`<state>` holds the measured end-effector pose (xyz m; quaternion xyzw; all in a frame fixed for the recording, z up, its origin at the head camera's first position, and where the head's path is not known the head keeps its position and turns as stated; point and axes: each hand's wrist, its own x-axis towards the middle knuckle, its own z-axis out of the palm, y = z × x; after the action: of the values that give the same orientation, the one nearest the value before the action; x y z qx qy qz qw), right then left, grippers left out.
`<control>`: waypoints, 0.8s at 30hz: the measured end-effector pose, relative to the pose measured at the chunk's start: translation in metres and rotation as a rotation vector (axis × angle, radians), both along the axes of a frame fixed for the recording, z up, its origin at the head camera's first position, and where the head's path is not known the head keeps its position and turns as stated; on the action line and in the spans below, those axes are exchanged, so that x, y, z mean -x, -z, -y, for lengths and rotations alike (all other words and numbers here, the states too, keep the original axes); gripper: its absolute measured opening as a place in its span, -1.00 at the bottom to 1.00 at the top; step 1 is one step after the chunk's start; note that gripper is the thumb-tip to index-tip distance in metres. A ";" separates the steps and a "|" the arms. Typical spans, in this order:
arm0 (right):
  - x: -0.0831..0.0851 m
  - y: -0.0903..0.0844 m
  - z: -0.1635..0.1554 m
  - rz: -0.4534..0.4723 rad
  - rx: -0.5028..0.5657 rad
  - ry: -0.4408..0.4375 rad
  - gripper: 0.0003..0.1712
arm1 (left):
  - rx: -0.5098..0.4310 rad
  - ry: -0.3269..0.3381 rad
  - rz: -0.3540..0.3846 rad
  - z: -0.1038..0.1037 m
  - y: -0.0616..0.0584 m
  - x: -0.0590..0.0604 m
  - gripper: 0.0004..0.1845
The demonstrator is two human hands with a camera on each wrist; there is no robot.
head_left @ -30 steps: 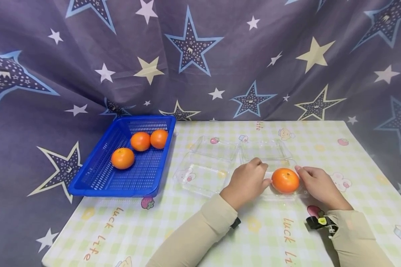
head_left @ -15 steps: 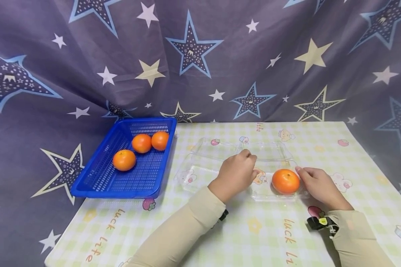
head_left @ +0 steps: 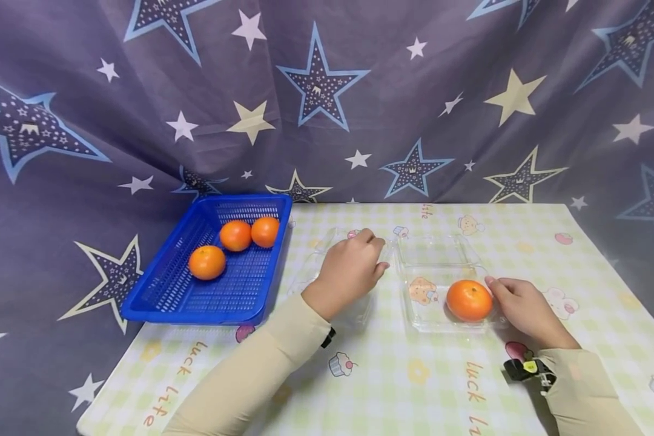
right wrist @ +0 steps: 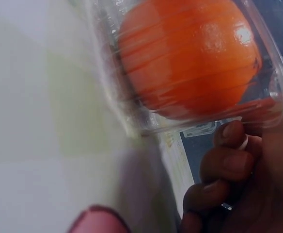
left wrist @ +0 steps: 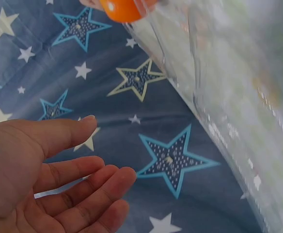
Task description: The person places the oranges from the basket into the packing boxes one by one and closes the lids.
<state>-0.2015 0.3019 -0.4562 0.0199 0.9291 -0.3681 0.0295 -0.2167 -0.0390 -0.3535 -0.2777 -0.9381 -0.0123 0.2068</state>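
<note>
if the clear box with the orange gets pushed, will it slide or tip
The clear box looks thin and flimsy, so its walls would probably flex. The orange sits at its right end, so it would likely roll inside. The right hand at its rim should steady it.

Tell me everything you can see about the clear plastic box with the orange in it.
The clear plastic box is a thin, glossy, see-through clamshell, lying open on the checked tablecloth, its lid folded back behind it. One orange sits in its right side; the cloth's cartoon print shows through the left. The right hand holds its right edge, fingertips at the rim. The left hand is apart from it, over a second clear box.
</note>
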 end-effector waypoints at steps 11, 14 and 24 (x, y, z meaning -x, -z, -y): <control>0.002 0.001 -0.001 0.018 0.010 0.009 -0.23 | -0.065 -0.035 -0.023 0.036 -0.022 0.005 -0.64; 0.003 0.001 -0.001 0.014 0.009 0.005 -0.23 | -0.073 -0.052 -0.037 0.049 -0.029 0.008 -0.64; 0.001 0.001 -0.001 0.006 0.002 -0.001 -0.24 | -0.112 -0.090 -0.070 0.089 -0.045 0.012 -0.58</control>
<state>-0.2030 0.3031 -0.4571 0.0203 0.9286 -0.3690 0.0325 -0.2283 -0.1281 -0.3088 -0.2233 -0.9397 -0.0459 0.2549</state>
